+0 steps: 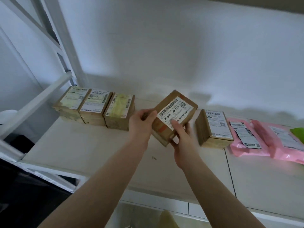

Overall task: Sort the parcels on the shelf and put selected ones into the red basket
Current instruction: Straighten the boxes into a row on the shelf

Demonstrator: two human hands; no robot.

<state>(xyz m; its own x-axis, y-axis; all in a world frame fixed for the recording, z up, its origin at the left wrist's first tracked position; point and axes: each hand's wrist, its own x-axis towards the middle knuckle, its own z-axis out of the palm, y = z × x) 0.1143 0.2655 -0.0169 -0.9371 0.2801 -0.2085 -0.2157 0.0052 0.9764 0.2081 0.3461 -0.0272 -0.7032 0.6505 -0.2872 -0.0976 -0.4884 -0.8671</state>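
The left grip (141, 124) and the right grip (181, 137) both clasp one brown cardboard parcel (174, 116), tilted above the white shelf (92, 145), left fingers wrapped round its left edge and the right thumb pressed on its white label reading J6-S10. Left of the grips, three brown boxes (94, 106) sit side by side on the shelf, touching. Just right stands another labelled box (213, 129), then two pink mailer bags (256, 139) that seem to overlap.
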